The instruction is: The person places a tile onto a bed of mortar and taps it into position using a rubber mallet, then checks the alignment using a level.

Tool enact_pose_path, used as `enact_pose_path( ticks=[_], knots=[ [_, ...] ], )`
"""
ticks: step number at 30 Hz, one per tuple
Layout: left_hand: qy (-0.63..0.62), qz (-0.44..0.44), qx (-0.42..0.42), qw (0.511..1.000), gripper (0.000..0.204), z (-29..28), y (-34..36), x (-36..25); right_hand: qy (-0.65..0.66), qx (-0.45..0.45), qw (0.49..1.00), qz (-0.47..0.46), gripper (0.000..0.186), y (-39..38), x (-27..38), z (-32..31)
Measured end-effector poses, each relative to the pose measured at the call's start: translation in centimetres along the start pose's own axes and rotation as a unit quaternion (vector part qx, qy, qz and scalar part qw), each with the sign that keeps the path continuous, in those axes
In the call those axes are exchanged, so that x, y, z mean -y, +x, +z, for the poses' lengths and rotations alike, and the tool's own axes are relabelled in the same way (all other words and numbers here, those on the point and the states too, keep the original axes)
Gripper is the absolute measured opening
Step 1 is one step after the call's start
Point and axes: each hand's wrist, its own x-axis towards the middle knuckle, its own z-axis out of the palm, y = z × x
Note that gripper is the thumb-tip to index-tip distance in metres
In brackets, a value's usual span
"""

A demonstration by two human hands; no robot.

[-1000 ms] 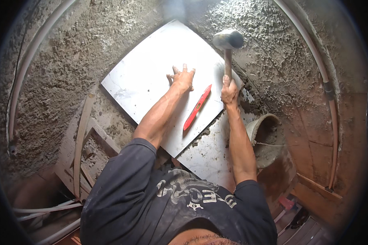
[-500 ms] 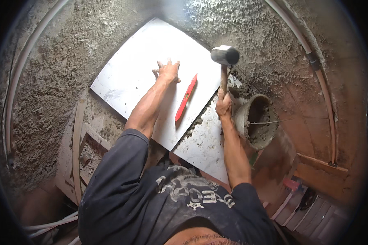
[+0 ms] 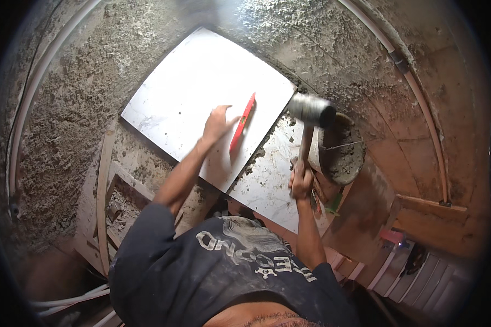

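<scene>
Your left hand (image 3: 217, 125): fingers apart, over the white tile (image 3: 188, 90), just beside the red level (image 3: 241, 124) lying on it. Your right hand (image 3: 301, 182): clamped round the handle of the mallet (image 3: 309, 110), near the bucket (image 3: 351, 167).

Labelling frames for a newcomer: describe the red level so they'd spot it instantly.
Find the big white tile near the middle of the view. Toward its right side, just right of the left hand, lies a slim red level with tapered ends. Nothing else on the tile is red.
</scene>
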Motion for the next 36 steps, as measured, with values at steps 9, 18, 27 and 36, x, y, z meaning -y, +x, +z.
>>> enact_pose_path(
  ticks=[9, 18, 27, 36],
  knots=[
    [0.057, -0.010, -0.046, 0.997, 0.047, 3.7, -7.9, -3.8, -0.120, -0.037, 0.975, 0.182, 0.051, -16.9, -8.7, -6.6],
    [0.006, 0.051, -0.026, 0.998, 0.040, 4.0, -5.6, -3.0, -0.179, -0.020, 0.963, 0.201, 0.056, -19.2, -8.0, -5.8],
    [0.064, 0.000, -0.125, 0.990, 0.038, 2.0, -0.4, 2.0, -0.177, 0.000, 0.962, 0.209, 0.055, -16.9, -7.2, -5.8],
    [0.262, -0.005, -0.077, 0.962, 0.042, 4.0, 5.2, 5.0, -0.271, -0.001, 0.953, 0.134, 0.045, -11.1, -8.2, -5.1]
  ],
)
